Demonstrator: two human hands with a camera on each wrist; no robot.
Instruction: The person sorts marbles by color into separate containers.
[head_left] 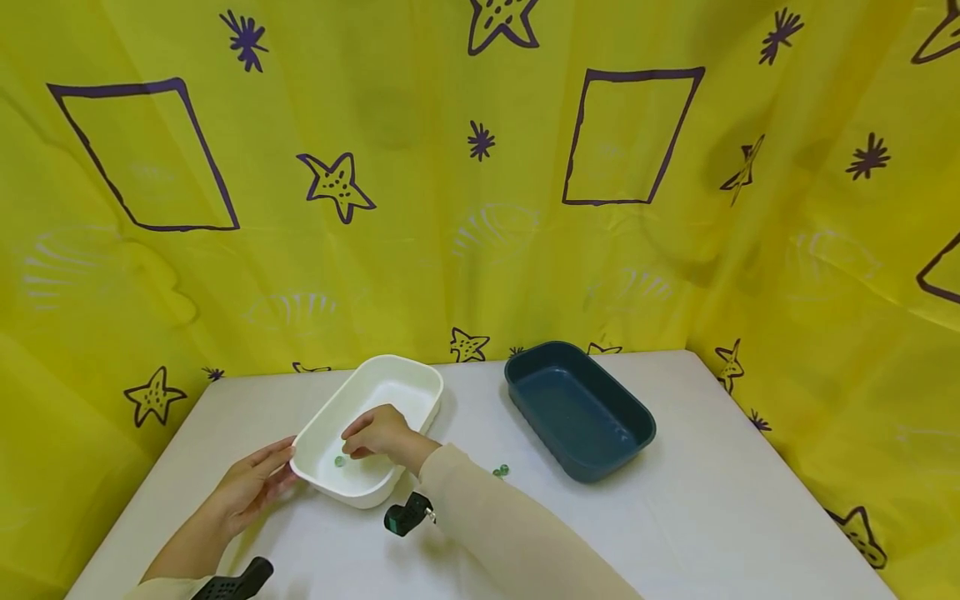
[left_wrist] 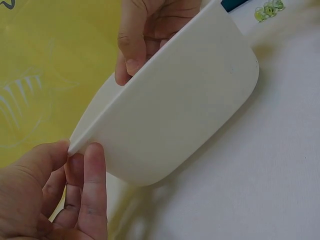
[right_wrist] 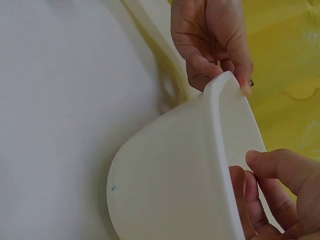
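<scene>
My left hand (head_left: pixel 253 487) pinches the near-left rim of the white tub (head_left: pixel 318 479), thumb at the edge and fingers against the outer wall. The tub is smooth and looks like plastic: a long rectangle with rounded corners, flaring sides and a thick lip, with a small blue mark (right_wrist: pixel 114 188) on its outside. My right hand (head_left: pixel 378 433) is down inside it, fingers bent and drawn in narrow; I cannot tell whether anything sits between the tips.

One round, see-through green marble (head_left: pixel 340 461), glassy to look at, lies on the tub's pale floor beside my right fingers. Three more marbles (left_wrist: pixel 269 10) lie close together on the white, cloth-like surface of the table (head_left: pixel 720 500), between the two tubs. The dark teal tub (head_left: pixel 630 454), similarly rounded and faintly glossy within, stands to the right. Behind hangs a yellow curtain (head_left: pixel 420 275), softly creased and printed with purple starfish.
</scene>
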